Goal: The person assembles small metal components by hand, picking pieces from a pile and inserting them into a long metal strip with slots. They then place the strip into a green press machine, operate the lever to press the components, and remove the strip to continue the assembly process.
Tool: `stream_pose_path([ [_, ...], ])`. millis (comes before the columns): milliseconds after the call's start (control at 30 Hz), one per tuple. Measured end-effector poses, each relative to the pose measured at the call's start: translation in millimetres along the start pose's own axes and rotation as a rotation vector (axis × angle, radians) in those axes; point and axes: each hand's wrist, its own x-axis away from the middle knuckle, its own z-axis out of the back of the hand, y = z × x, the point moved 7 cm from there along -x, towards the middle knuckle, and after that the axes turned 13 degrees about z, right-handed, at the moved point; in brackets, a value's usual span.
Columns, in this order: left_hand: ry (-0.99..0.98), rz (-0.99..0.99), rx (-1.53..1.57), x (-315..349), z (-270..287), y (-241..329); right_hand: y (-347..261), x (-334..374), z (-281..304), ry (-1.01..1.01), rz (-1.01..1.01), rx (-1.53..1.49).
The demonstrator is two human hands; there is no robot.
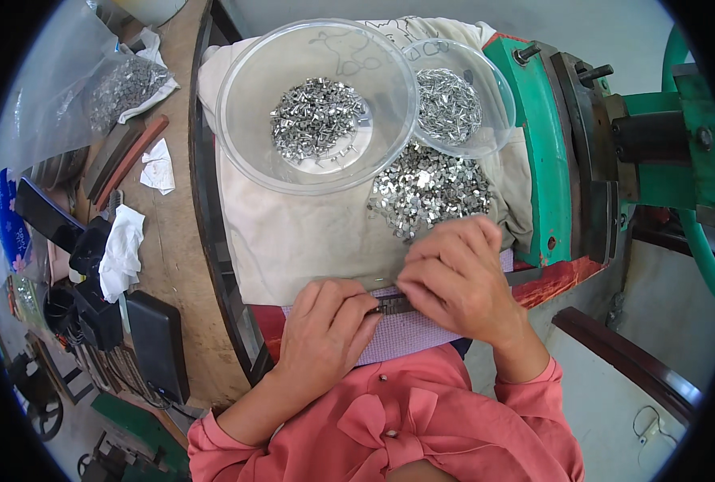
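My left hand (323, 323) is closed around the left end of a dark, narrow metal bar (395, 305), which lies level over a purple checked cloth (402, 337). Over the bar's right end is my right hand (458, 277), fingers curled and pinched together; whatever they hold is hidden. Just beyond the right hand spreads a loose heap of small shiny metal pieces (430, 193) on beige cloth (293, 233). Behind it stand a large clear plastic bowl (241, 153) with small bent metal parts (313, 116) and a smaller clear bowl (498, 96) with thin metal pins (447, 108).
A green machine vise (534, 153) borders the work cloth on the right. On the left, a wooden table (177, 305) carries a black power bank (157, 345), a phone (48, 213), crumpled tissues (122, 249) and a plastic bag of metal parts (124, 88).
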Motion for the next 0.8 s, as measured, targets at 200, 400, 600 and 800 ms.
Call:
stream_pose_path([
  [200,0.009,0.030,0.001,6.9,2.9,-7.2,-19.2,23.3,-4.0,0.011,-0.031,-0.026],
  [400,0.021,0.018,0.007,7.0,2.1,-8.6,-10.3,19.6,3.1,0.025,-0.069,-0.025],
  [600,0.015,0.010,-0.002,6.8,-0.1,-6.5,9.5,5.0,8.6,0.087,-0.100,0.150],
  [800,-0.028,-0.003,-0.045,4.8,-2.5,-4.7,10.8,4.7,3.8,0.036,-0.111,0.157],
])
